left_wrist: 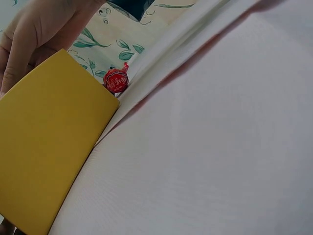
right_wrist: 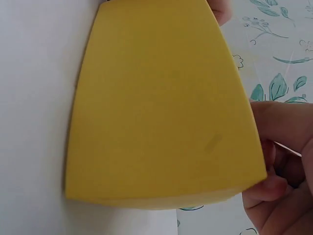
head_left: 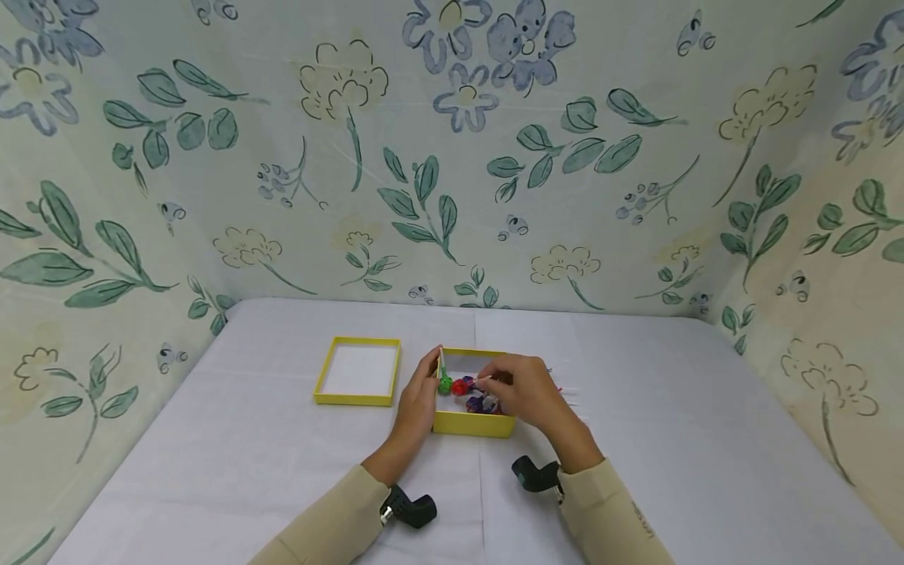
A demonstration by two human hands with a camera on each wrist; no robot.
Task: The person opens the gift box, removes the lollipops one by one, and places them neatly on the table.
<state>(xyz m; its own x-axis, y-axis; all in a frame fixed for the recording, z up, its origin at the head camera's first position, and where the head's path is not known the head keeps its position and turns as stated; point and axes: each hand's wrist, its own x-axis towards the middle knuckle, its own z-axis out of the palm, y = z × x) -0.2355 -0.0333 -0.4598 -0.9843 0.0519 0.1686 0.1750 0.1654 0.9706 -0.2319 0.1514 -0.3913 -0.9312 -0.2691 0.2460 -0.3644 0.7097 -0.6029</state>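
Note:
A yellow box stands uncovered on the table with several wrapped lollipops inside. My left hand holds its left side wall. Over the box, my right hand pinches the white stick of a red lollipop; in the right wrist view a bit of white stick shows between the right hand's fingers. A green lollipop lies by the left wall, its stick pointing up along it. Dark purple lollipops lie near the front wall. The box's front hides the contents from both wrist views.
A yellow-rimmed lid lies on the white tablecloth left of the box. Another red lollipop sits just beyond the box's right corner, and white sticks show to the right of the right hand. A flowered cloth hangs behind.

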